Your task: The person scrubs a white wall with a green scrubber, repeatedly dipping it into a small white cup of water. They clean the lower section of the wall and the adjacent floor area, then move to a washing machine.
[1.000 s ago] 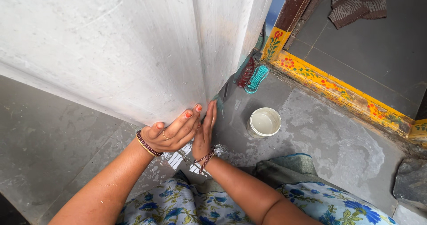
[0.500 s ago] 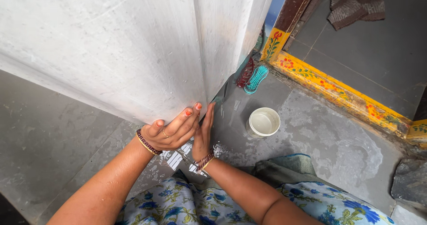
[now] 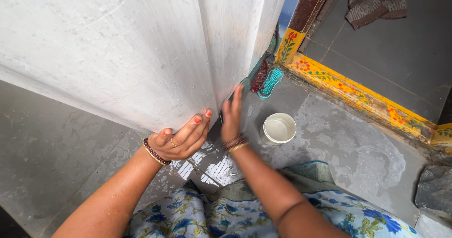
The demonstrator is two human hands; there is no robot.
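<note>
My left hand (image 3: 181,141) presses the white pillar's corner (image 3: 209,85), fingers together and flat on its face. My right hand (image 3: 231,118), fingers straight and nearly together, lies alongside that upright edge, the nearer hand to the white cup (image 3: 278,129).

On my left hand (image 3: 181,141) I see orange-red polish on the nails, and a thin gold ring on one finger. At the left wrist I wear bangles (image 3: 154,153): one dark maroon with small beads and one in gold, close together. My right hand (image 3: 231,116) is blurred, so its nails I cannot tell. At the right wrist there are also bangles (image 3: 236,144), dark red and gold. Both forearms are bare, without sleeves. Over my knees lies a light cloth (image 3: 197,217) printed with blue flowers and green leaves, with a plain grey-green part (image 3: 306,179) near the right arm.
</note>
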